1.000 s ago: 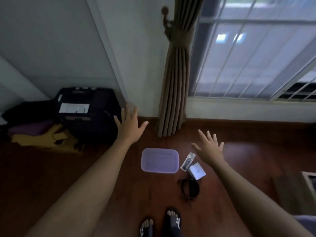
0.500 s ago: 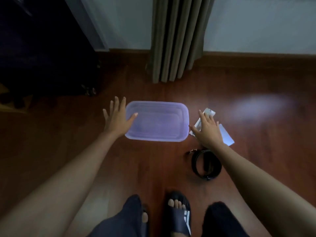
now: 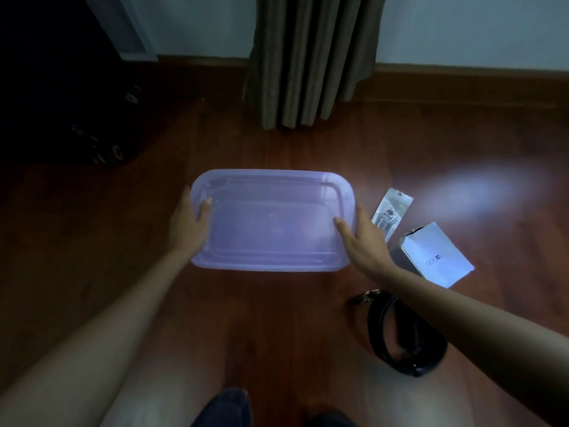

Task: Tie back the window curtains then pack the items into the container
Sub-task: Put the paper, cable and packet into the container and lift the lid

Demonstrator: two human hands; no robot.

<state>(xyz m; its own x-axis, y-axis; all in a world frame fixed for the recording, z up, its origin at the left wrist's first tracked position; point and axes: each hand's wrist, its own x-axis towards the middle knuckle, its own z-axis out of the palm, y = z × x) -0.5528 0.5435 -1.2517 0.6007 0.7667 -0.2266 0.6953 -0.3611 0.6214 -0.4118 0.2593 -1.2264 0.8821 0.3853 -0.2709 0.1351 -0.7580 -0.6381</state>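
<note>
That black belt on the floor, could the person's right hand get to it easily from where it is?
Probably yes. The right hand rests on the lidded container's right end, and the coiled belt lies on bare floor under that forearm, with nothing covering it.

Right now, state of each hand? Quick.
Left hand: closed on the left end of the purple container, thumb on the lid.
Right hand: closed on its right end, thumb on top.

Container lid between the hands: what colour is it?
Translucent pale purple lid, seen in the head view, the only one.
</note>
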